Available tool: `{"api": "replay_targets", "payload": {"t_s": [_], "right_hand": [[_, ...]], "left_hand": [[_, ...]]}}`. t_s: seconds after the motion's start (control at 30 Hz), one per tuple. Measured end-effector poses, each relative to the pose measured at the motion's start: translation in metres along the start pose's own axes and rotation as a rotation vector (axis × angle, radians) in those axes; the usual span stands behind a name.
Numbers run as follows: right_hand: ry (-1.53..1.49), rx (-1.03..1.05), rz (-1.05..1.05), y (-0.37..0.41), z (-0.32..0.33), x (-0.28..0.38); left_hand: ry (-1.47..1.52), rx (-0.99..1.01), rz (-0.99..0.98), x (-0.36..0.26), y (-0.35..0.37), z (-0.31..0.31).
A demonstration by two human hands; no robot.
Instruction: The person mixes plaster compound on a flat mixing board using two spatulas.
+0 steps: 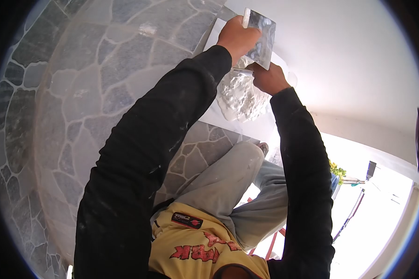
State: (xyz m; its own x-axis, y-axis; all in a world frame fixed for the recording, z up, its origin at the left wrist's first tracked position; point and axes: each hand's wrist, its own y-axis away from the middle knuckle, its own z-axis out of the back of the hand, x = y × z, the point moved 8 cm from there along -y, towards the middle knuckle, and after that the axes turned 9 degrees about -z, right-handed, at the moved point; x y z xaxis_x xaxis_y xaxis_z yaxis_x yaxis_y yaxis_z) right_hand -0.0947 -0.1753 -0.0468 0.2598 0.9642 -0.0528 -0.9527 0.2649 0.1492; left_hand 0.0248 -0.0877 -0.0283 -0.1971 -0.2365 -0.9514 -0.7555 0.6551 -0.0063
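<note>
My left hand [236, 38] is closed on a flat rectangular metal trowel [262, 38], held up and tilted, its face smeared grey and white. Just below it my right hand [271, 79] is closed, knuckles close to the trowel's lower corner. A thin blade seen edge-on [241, 70] sticks out from the right fingers toward the left; its handle is hidden in the grip. Beneath both hands a thick heap of white putty [241, 98] is spread on a pale board [215, 116].
A stone-patterned wall or floor surface [121, 60] fills the left side. To the right runs a smooth white wall [358, 60]. My bent legs [228, 172] are below the board. Green leaves [337, 172] show in the bright opening at lower right.
</note>
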Motion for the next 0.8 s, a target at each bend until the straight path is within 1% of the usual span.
{"api": "replay_targets", "payload": {"t_s": [0.03,0.1,0.17,0.2,0.23,0.3,0.37,0.4,0.43,0.5,0.53,0.57,0.63,0.7,0.77,0.8], "right_hand": [[-0.084,-0.031,-0.109,-0.007,-0.003,-0.016],[-0.063,-0.189,-0.174,-0.008,-0.006,-0.021],[0.046,-0.038,-0.097,0.001,-0.031,-0.005],[0.163,0.087,-0.038,0.004,-0.042,0.006],[0.228,0.181,-0.032,0.011,-0.05,0.012],[0.191,0.193,-0.07,0.01,-0.04,0.005],[0.023,-0.018,-0.042,0.004,-0.003,-0.006],[-0.023,0.037,-0.17,-0.009,-0.011,-0.025],[-0.023,0.037,-0.174,-0.014,-0.016,-0.026],[-0.155,-0.18,-0.167,-0.016,-0.012,-0.023],[-0.059,-0.214,-0.078,-0.016,-0.018,-0.005],[-0.063,-0.071,-0.138,-0.013,-0.035,-0.002],[0.055,0.126,-0.068,-0.008,-0.051,0.014],[0.078,0.156,-0.031,-0.004,-0.037,0.014],[0.052,0.137,-0.082,-0.008,-0.015,0.002],[-0.03,0.047,-0.098,-0.013,-0.007,-0.007]], "left_hand": [[0.045,-0.007,0.004,-0.002,0.002,-0.001],[0.089,-0.012,0.006,-0.002,0.003,-0.002],[0.028,-0.026,-0.034,0.001,-0.001,0.001],[0.028,-0.031,-0.034,0.003,-0.002,0.003],[0.004,-0.037,-0.034,0.006,-0.004,0.004],[-0.016,-0.034,-0.034,0.009,-0.006,0.002],[0.006,-0.018,-0.018,0.009,-0.005,0.001],[0.004,-0.017,-0.018,0.005,-0.002,0.002],[0.04,-0.009,-0.004,-0.001,0.002,0.002],[0.08,0.009,0.013,-0.005,0.006,-0.003],[0.087,-0.002,-0.01,-0.002,0.003,-0.003],[0.09,-0.017,-0.034,0.001,0.0,-0.001],[0.029,-0.024,-0.044,0.006,-0.006,0.003],[-0.024,-0.022,-0.044,0.01,-0.007,0.003],[0.0,0.007,-0.003,0.009,-0.006,0.0],[0.001,0.013,-0.002,0.006,-0.004,-0.001]]}}
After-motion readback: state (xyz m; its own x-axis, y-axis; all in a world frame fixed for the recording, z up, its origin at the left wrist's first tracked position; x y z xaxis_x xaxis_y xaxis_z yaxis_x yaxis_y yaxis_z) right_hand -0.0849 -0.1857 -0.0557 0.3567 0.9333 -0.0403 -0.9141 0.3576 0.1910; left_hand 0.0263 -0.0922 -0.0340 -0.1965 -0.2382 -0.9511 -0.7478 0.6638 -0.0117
